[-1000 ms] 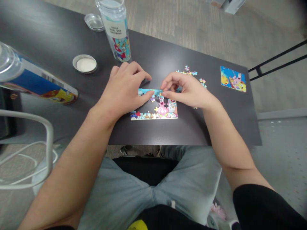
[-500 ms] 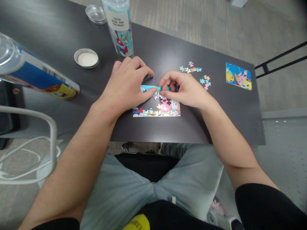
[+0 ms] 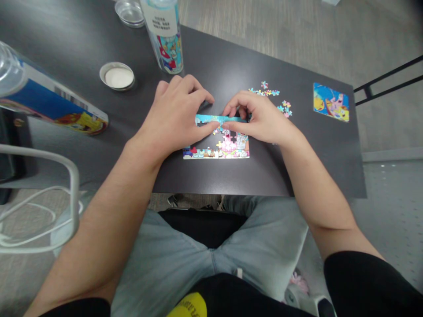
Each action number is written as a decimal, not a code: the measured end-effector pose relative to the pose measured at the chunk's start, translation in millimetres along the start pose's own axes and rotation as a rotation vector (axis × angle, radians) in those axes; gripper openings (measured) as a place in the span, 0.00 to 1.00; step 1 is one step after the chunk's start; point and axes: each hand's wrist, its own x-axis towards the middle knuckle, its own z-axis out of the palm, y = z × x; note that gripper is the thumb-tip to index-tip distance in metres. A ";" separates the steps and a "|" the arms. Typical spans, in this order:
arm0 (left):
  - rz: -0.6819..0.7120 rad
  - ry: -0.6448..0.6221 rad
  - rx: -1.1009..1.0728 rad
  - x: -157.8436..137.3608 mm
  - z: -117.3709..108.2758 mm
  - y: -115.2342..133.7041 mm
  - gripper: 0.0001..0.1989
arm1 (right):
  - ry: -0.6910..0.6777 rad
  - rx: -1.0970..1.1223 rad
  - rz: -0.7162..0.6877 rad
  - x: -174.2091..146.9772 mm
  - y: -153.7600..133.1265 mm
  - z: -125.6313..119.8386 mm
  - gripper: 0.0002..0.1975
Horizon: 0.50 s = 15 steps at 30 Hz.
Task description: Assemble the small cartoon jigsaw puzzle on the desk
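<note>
A partly assembled jigsaw puzzle (image 3: 228, 150) lies flat on the dark table, with a framed-in gap at its left middle where the tabletop shows. My left hand (image 3: 183, 110) rests over its left side, fingers spread and thumb stretched onto the pieces at the upper middle. From the other side, my right hand (image 3: 256, 115) touches the top middle with its thumb tip, close to the left thumb. Its index finger is bent above the top edge, apart from the thumb, and no piece shows between them. Loose puzzle pieces (image 3: 266, 92) lie behind the right hand.
A picture card (image 3: 331, 102) lies near the table's right end. A clear tube with a cartoon print (image 3: 170, 50) stands behind my left hand. Left of it are a round lid (image 3: 117, 76) and a clear lid (image 3: 129, 13). A blue tube (image 3: 56, 99) and a white cable (image 3: 74, 185) are at far left.
My right fingers have parted from their pinch at the puzzle's top edge and moved slightly up and right. Blue pieces at the top middle now show uncovered. The left hand has barely moved.
</note>
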 end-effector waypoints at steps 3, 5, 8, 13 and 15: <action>0.000 0.002 0.008 -0.4 1.0 -0.9 0.24 | 0.001 -0.012 -0.007 0.9 -0.7 1.3 0.18; -0.002 0.004 0.003 -0.3 1.4 -1.3 0.23 | 0.002 -0.025 -0.008 1.1 -1.6 1.6 0.17; 0.000 -0.001 -0.005 -0.1 1.5 -1.0 0.23 | 0.000 -0.050 -0.011 1.3 -2.2 0.5 0.16; -0.002 0.002 0.003 0.2 2.1 0.5 0.23 | -0.008 -0.070 0.002 1.7 -0.8 -2.9 0.18; -0.007 -0.001 -0.017 0.2 2.3 1.0 0.23 | -0.004 -0.074 0.012 1.6 -0.2 -3.3 0.20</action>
